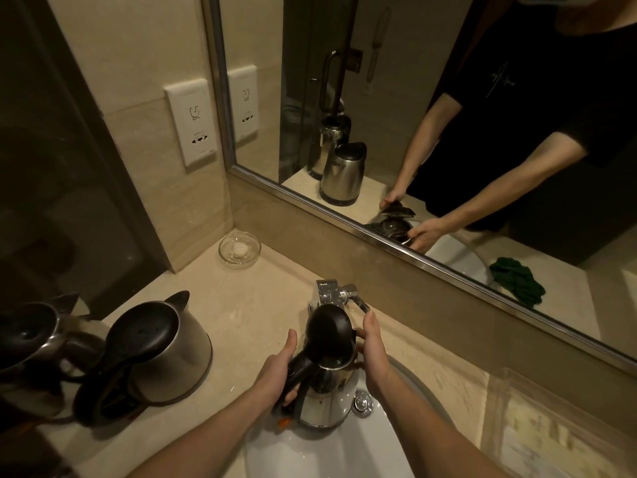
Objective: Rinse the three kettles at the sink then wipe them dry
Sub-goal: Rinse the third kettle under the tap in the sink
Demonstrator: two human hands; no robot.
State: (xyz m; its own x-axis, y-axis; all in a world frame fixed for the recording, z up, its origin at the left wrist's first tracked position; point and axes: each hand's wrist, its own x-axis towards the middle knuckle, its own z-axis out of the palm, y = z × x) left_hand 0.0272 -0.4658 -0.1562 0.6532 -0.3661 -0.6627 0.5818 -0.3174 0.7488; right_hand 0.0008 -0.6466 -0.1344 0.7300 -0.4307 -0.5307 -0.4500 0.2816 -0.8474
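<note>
Head view, sole view on record. My left hand [277, 370] is wrapped around the black handle of the steel kettle [327, 391], thumb raised beside the lid; my right hand [374, 353] is pressed flat against the far side of the kettle's body, fingers pointing up toward the tap, palm on the metal near the rim; both hands therefore hold this one kettle. The kettle's black lid [329, 332] stands hinged open, upright; the kettle is held over the white sink [327, 453], just in front of the chrome tap [336, 294]; whether water is running I cannot tell. The sink's chrome drain plug [362, 403] shows just to the right of the kettle's base.

On the beige counter [241, 315], to the left and well apart from the sink, a second kettle [162, 353] sits upright with its lid shut; a third kettle [34, 339] sits just beside it at the left edge of frame, partly cut off. A glass soap dish [240, 250] rests in the back corner of the counter; a wall socket [193, 125] is mounted above it. The mirror [379, 215] reflects a dark green cloth [517, 281] lying on the counter to the right of the sink.
</note>
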